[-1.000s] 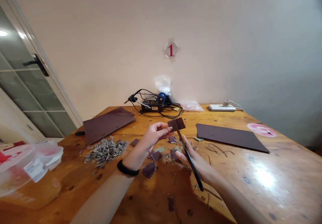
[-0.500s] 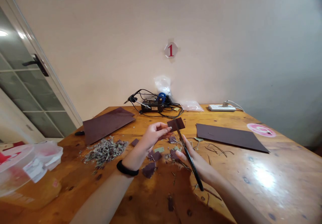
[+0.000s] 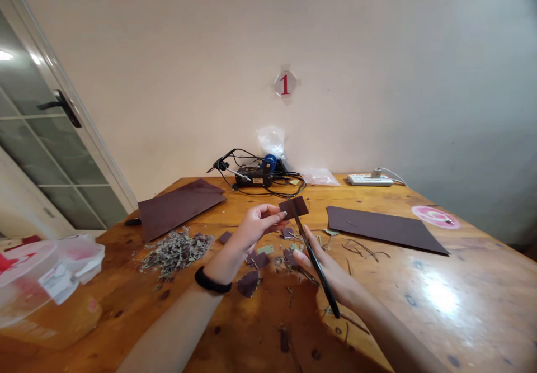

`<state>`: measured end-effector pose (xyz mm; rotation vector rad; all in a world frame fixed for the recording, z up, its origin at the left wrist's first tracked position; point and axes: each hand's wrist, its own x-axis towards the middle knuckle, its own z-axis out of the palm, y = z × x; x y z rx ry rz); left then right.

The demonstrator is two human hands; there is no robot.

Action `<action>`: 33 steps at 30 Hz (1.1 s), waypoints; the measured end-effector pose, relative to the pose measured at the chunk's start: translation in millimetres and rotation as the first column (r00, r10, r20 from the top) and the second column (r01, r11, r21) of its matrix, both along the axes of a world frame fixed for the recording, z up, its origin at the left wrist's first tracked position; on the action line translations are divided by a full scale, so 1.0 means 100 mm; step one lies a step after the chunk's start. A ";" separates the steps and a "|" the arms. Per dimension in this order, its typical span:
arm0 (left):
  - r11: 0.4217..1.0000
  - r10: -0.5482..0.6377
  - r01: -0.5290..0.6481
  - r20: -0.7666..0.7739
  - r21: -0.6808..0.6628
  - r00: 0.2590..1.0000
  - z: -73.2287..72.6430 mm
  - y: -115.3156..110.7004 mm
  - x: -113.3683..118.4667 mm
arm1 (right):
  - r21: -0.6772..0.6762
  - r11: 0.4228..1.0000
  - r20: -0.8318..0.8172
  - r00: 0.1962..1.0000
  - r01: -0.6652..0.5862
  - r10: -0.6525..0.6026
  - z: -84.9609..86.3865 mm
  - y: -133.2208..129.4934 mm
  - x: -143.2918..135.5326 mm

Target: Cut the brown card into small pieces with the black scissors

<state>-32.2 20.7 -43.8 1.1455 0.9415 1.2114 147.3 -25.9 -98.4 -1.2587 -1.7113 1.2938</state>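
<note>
My left hand (image 3: 262, 222), with a black band on its wrist, pinches the left edge of a small dark brown piece of sandpaper or card (image 3: 300, 207). Closed around black-handled scissors (image 3: 315, 261) is my right hand (image 3: 321, 258). The blades lie across the brown piece, tips pointing away from me. Below the hands, several brown and green-grey scraps (image 3: 262, 260) and thin brown strips lie on the wooden table (image 3: 201, 328). To the left is a heap of tiny grey-brown clippings (image 3: 176, 253).
Larger dark brown sheets (image 3: 178, 205) lie at the left, another sheet (image 3: 384, 229) at the right. A soldering station (image 3: 254, 176) with cables, a plastic bag (image 3: 321, 176) and a power strip (image 3: 369, 180) stand along the back. A clear plastic tub (image 3: 46, 300) is at the near left.
</note>
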 end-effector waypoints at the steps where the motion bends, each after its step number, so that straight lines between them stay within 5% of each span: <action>1: 1.000 0.002 -0.002 0.000 0.000 1.000 0.00 0.00 0.00 | -0.002 1.000 -0.002 1.000 -0.004 0.004 0.00 0.00 0.00; 33: 0.999 -0.012 0.011 -0.007 -0.036 1.000 0.00 0.01 0.01 | 0.014 0.995 -0.004 0.996 0.094 -0.094 -0.01 -0.04 -0.11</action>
